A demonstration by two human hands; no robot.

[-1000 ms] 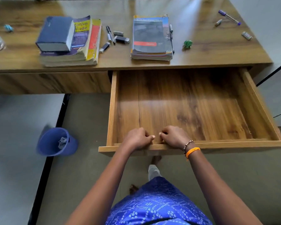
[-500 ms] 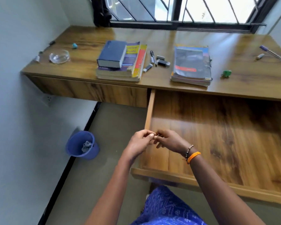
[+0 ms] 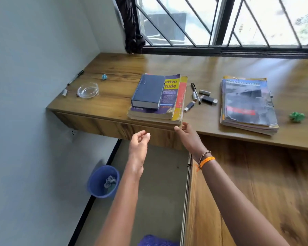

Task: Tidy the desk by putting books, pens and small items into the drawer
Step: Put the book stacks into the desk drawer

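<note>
Both hands empty: right hand [image 3: 187, 134] was held spread at the desk edge just below the left book stack [image 3: 158, 98]; left hand [image 3: 139, 139] loosely curled. Drawer [image 3: 256, 192] was pulled out, bare. Advised: stack to be gripped from both sides, small top book steadied.

Drawer [image 3: 256, 192] cut off by the right and bottom edges, front rail out of view. Right book stack [image 3: 247, 103] motion-blurred, cover title unreadable. Purple book [image 3: 169, 93] partly covered by the blue book [image 3: 148, 91], title reading only "ative tude". Bin [image 3: 103, 181] contents too blurred to identify.
</note>
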